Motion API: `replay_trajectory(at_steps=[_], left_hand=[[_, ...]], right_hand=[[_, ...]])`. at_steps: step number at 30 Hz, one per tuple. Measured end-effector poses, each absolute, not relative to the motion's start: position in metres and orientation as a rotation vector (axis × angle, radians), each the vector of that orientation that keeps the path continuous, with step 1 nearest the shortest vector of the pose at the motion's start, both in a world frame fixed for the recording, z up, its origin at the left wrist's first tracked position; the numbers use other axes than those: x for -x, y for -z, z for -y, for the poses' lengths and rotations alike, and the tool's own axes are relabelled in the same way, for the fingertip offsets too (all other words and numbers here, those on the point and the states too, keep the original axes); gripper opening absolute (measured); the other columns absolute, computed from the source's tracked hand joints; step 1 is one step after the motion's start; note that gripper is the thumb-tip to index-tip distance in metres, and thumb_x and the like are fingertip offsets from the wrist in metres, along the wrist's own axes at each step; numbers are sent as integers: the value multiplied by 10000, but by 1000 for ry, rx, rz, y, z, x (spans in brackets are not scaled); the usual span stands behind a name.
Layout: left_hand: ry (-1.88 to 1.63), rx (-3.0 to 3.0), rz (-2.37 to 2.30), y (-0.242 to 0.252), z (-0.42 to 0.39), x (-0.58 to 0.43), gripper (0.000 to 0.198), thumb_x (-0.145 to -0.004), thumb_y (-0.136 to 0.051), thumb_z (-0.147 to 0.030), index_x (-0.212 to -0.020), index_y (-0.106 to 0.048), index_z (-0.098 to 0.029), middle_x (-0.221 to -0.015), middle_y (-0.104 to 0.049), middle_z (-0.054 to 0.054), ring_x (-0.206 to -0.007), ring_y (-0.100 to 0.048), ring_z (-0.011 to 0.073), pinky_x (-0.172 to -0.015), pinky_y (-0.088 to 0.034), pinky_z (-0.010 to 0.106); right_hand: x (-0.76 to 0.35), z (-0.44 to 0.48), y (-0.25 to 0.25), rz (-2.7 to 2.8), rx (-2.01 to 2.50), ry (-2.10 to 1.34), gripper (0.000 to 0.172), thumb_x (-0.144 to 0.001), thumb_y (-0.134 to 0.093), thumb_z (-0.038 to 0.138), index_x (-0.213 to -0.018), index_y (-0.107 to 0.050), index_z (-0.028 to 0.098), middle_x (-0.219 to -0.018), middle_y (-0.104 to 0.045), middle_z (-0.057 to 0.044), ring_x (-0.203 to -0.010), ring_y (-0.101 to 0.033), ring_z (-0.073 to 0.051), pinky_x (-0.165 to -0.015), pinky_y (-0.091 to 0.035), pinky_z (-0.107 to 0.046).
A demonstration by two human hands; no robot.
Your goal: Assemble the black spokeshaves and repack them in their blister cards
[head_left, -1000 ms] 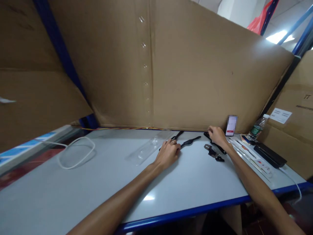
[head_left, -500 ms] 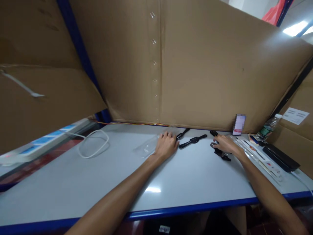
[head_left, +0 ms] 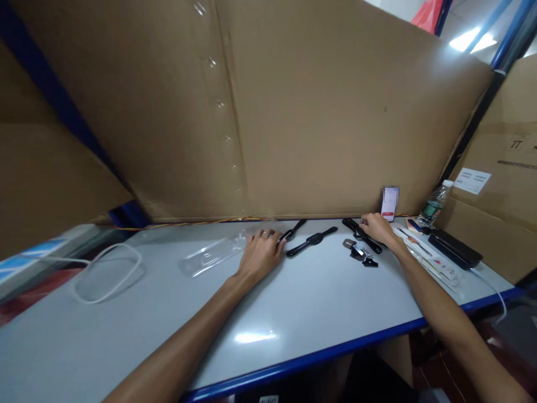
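Observation:
My left hand (head_left: 260, 253) rests on the white table (head_left: 168, 313) with its fingers curled, the fingertips touching the end of a black watch strap (head_left: 292, 230). A second black watch (head_left: 311, 241) lies just to its right, untouched. My right hand (head_left: 376, 228) lies farther right with its fingers on another black strap (head_left: 361, 234). In front of it sit small grey and black parts (head_left: 359, 254). A clear plastic tray (head_left: 212, 254) lies left of my left hand.
Tall cardboard sheets (head_left: 319, 112) wall the back of the table. A phone (head_left: 389, 204), a water bottle (head_left: 433, 205), a long card package (head_left: 428, 256) and a black case (head_left: 453, 249) stand at the right. A white cable loop (head_left: 107, 273) lies at the left.
My right hand has moved back from the small parts onto the far black strap. My left hand stays by the strap end. The camera view has swung.

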State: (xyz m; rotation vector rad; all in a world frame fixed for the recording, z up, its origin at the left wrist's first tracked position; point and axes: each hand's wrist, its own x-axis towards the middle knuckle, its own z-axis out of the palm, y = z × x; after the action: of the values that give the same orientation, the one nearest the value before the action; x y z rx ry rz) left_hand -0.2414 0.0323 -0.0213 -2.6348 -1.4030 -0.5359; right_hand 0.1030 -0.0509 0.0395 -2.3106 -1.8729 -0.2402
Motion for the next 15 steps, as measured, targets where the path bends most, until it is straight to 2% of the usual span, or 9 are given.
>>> replay_trajectory(at_steps=[5, 9, 12, 15], left_hand=[[626, 2789, 1229, 27, -26, 232, 435, -1007, -471, -452, -1217, -715, -160, -1221, -667, 165, -1149, -566, 352, -970, -457, 490], [603, 2827, 1117, 28, -18, 227, 333, -990, -506, -360, -1150, -747, -195, -1207, -676, 146, -1144, -565, 345, -957, -465, 488], [578, 2853, 1105, 26, -15, 224, 304, -975, -505, -274, -1137, -747, -190, -1131, -710, 139, -1102, -584, 341, -932, -476, 480], [562, 2873, 1120, 25, -14, 223, 275, -935, -518, -199, -1092, -741, -168, -1075, -711, 143, -1072, -598, 339, -923, -484, 466]], right_hand=[[-86, 51, -30, 2023, 2203, 140, 196, -929, -594, 228, -1014, -771, 227, -1025, -782, -80, -977, -715, -233, -764, -447, -256], [-72, 52, -21, 2123, 2126, 71, 265, -889, -670, 284, -1133, -738, 208, -1140, -752, -120, -1043, -696, -268, -774, -453, -272], [-72, 53, -18, 2174, 2125, 11, 247, -855, -706, 269, -1085, -752, 190, -1064, -759, -136, -983, -707, -280, -742, -452, -282], [-73, 52, -19, 2216, 2107, -61, 215, -843, -718, 256, -1049, -759, 208, -1019, -766, -104, -936, -708, -253, -695, -433, -263]])
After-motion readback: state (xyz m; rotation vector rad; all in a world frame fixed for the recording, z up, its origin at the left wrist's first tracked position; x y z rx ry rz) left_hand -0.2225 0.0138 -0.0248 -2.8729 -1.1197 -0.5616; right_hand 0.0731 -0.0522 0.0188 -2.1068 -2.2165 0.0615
